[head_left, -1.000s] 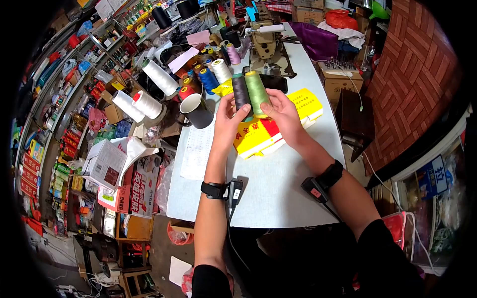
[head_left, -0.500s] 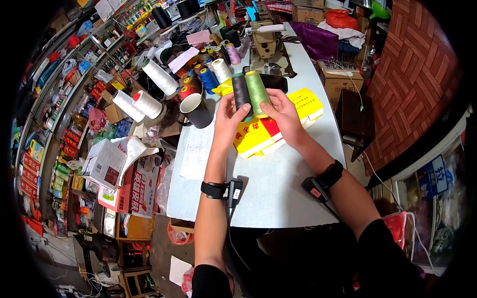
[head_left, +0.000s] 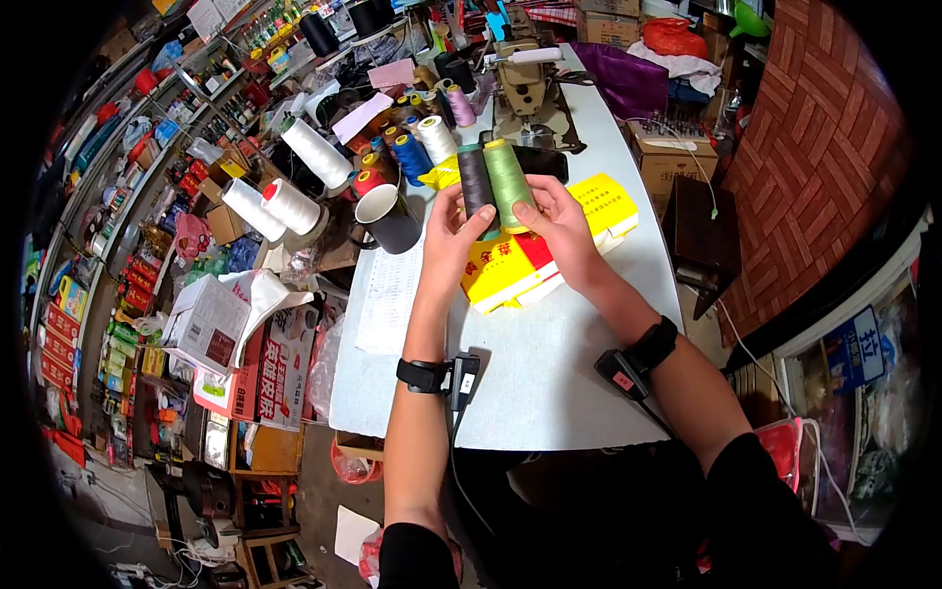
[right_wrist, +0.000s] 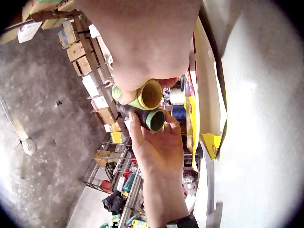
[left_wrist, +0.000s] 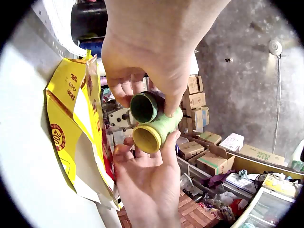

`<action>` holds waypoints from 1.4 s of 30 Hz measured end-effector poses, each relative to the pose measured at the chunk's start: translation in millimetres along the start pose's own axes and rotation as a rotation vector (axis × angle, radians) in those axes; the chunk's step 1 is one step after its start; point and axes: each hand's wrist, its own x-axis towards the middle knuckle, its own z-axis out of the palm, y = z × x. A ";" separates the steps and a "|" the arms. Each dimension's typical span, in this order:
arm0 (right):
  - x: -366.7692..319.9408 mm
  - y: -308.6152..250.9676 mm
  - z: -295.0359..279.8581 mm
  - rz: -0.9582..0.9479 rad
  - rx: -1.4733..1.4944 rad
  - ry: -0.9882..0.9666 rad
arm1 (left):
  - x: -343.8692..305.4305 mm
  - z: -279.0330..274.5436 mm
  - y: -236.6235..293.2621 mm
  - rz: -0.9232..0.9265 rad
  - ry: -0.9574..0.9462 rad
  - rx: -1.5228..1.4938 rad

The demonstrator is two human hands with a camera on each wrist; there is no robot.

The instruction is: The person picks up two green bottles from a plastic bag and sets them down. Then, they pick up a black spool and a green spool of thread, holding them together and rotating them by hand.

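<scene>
My left hand [head_left: 451, 236] grips a dark grey spool of thread [head_left: 475, 182] with a green core, thumb across its near side. In my right hand [head_left: 564, 231] is a light green spool of thread [head_left: 507, 182] on a yellow core. The two spools stand side by side, slightly tilted, above a yellow and red carton [head_left: 491, 275]. Both wrist views look at the hollow base ends, the green core [left_wrist: 144, 107] beside the yellow core [left_wrist: 147, 138]. The fingers behind the spools are partly hidden.
Left of the hands stands a dark mug [head_left: 389, 221] near a written sheet [head_left: 388, 304]. Behind it are several thread spools, one blue [head_left: 411, 157], and large white cones [head_left: 292, 206]. A sewing machine [head_left: 523, 83] and a dark phone [head_left: 542, 164] lie beyond on the white table [head_left: 559, 393].
</scene>
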 end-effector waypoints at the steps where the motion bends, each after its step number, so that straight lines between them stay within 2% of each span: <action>1: 0.0 -0.2 -0.1 0.000 -0.004 -0.001 | 0.0 -0.1 0.1 0.000 -0.001 0.001; 32: 0.8 2.6 0.2 -0.010 0.009 0.016 | 0.7 -0.9 -2.0 -0.034 -0.008 -0.006; 42: 1.3 3.1 -0.6 -0.020 -0.018 0.021 | 1.2 -1.4 -3.6 0.008 -0.010 0.013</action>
